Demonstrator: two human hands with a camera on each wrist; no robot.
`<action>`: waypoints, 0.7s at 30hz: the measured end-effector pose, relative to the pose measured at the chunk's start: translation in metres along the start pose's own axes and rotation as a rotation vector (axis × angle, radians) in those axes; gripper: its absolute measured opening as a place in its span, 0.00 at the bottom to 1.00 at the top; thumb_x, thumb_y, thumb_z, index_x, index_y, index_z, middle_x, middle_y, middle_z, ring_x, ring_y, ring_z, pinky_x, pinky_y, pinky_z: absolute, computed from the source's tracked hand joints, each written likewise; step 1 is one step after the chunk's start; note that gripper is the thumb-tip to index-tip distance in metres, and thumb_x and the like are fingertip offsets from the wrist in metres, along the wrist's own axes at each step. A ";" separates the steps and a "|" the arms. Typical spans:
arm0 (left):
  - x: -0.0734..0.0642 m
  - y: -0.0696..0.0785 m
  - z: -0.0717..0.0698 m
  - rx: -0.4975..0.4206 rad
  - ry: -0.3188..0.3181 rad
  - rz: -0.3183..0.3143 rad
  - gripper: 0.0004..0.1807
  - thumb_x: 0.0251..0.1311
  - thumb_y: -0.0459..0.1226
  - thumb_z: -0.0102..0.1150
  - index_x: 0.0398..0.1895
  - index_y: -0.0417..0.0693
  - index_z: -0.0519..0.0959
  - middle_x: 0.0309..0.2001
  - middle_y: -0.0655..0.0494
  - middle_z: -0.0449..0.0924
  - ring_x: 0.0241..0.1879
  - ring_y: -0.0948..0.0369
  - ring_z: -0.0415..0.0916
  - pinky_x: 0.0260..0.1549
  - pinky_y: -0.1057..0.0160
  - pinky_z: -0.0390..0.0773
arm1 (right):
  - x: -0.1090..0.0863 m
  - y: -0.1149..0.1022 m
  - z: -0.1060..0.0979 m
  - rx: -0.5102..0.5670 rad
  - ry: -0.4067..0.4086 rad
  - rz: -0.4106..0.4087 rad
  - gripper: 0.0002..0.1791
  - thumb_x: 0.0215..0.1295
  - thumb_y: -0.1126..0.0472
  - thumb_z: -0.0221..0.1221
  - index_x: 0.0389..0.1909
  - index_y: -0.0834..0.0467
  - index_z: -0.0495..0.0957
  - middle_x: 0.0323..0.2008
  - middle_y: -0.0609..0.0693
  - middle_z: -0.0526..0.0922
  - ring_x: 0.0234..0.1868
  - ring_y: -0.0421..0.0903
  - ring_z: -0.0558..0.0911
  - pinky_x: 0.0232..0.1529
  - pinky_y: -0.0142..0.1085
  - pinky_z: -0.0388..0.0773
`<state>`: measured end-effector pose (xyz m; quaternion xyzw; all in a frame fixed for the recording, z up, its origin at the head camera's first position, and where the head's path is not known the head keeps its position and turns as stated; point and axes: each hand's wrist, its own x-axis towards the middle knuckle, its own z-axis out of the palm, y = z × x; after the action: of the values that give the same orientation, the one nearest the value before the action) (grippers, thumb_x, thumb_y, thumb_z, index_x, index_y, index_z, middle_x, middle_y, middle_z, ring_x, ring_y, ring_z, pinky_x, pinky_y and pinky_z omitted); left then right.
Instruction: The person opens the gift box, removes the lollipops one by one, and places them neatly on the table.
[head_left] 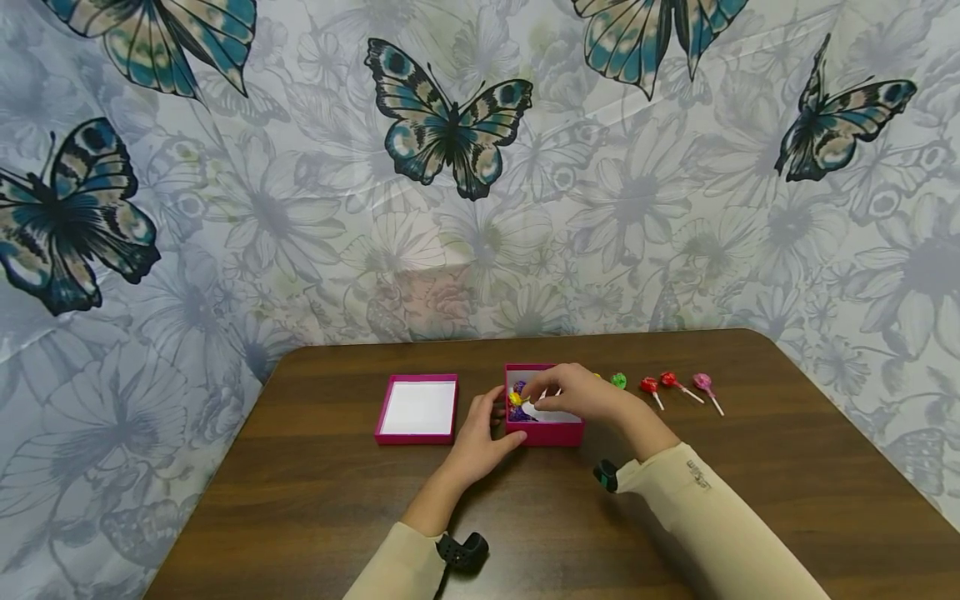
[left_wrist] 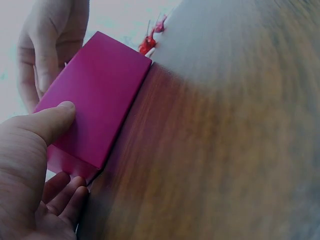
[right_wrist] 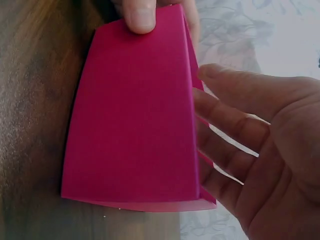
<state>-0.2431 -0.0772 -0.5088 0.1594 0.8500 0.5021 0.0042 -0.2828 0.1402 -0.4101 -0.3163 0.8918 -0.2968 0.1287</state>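
Observation:
An uncovered pink box (head_left: 553, 434) with a white inside stands on the table. My left hand (head_left: 477, 440) holds its near left corner, thumb on the front wall and fingers along the left side. Over the box, my right hand (head_left: 573, 392) reaches in from the right. In the right wrist view, the right thumb (right_wrist: 235, 87) stands apart from the fingers, whose tips are hidden behind the wall. A yellow lollipop (head_left: 515, 399) lies in the box near those fingertips, among purple-wrapped candies (head_left: 519, 414).
Left of the box lies a pink-rimmed lid (head_left: 416, 438), white inside up. To the right are a green lollipop (head_left: 618, 381), two red lollipops (head_left: 649, 385) and a pink lollipop (head_left: 702, 382). The brown table (head_left: 315, 500) meets a butterfly-patterned backdrop (head_left: 300, 275).

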 end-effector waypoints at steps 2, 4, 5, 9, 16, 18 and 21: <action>0.000 0.000 0.000 0.002 0.000 0.008 0.44 0.60 0.45 0.68 0.76 0.49 0.57 0.65 0.48 0.64 0.62 0.56 0.71 0.64 0.53 0.75 | 0.003 0.002 0.002 -0.002 -0.029 -0.007 0.13 0.68 0.62 0.62 0.51 0.56 0.84 0.46 0.48 0.87 0.47 0.44 0.83 0.50 0.41 0.83; 0.000 0.000 0.000 0.006 0.001 0.014 0.44 0.60 0.45 0.68 0.76 0.49 0.57 0.65 0.48 0.64 0.62 0.56 0.71 0.63 0.53 0.75 | 0.006 0.004 0.004 -0.008 -0.052 -0.009 0.12 0.67 0.63 0.62 0.50 0.56 0.85 0.44 0.47 0.87 0.45 0.42 0.82 0.47 0.36 0.83; 0.000 0.000 0.000 0.008 0.001 0.015 0.44 0.61 0.45 0.68 0.76 0.49 0.57 0.65 0.49 0.64 0.61 0.56 0.71 0.63 0.53 0.75 | 0.008 0.004 0.005 -0.017 -0.059 -0.012 0.12 0.67 0.64 0.63 0.49 0.56 0.85 0.43 0.47 0.87 0.44 0.41 0.81 0.46 0.34 0.82; -0.001 -0.001 0.000 0.004 0.006 0.024 0.43 0.61 0.44 0.68 0.75 0.48 0.57 0.65 0.48 0.65 0.61 0.55 0.71 0.62 0.53 0.76 | 0.014 0.004 0.008 -0.029 -0.087 -0.008 0.11 0.65 0.65 0.64 0.47 0.55 0.86 0.41 0.47 0.87 0.42 0.40 0.81 0.44 0.31 0.81; 0.000 -0.001 0.000 -0.004 0.007 0.038 0.43 0.61 0.44 0.68 0.76 0.47 0.57 0.65 0.48 0.65 0.61 0.55 0.71 0.62 0.53 0.76 | 0.024 0.003 0.010 -0.046 -0.164 0.050 0.09 0.63 0.62 0.66 0.44 0.51 0.88 0.38 0.44 0.87 0.40 0.41 0.80 0.44 0.33 0.81; 0.001 -0.001 0.000 -0.003 0.003 0.039 0.44 0.61 0.44 0.68 0.76 0.48 0.57 0.66 0.48 0.64 0.62 0.55 0.71 0.62 0.54 0.76 | 0.027 0.003 0.011 -0.065 -0.166 0.063 0.09 0.63 0.61 0.67 0.43 0.50 0.88 0.36 0.42 0.87 0.39 0.40 0.80 0.44 0.33 0.81; 0.002 -0.001 0.000 0.005 -0.001 0.043 0.43 0.61 0.44 0.68 0.76 0.48 0.56 0.66 0.49 0.64 0.62 0.56 0.71 0.63 0.54 0.76 | 0.030 0.004 0.012 -0.094 -0.167 0.069 0.07 0.62 0.60 0.68 0.40 0.47 0.89 0.35 0.39 0.86 0.39 0.39 0.80 0.46 0.34 0.80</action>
<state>-0.2452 -0.0770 -0.5097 0.1778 0.8476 0.4999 -0.0068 -0.3026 0.1181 -0.4230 -0.3149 0.9012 -0.2228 0.1975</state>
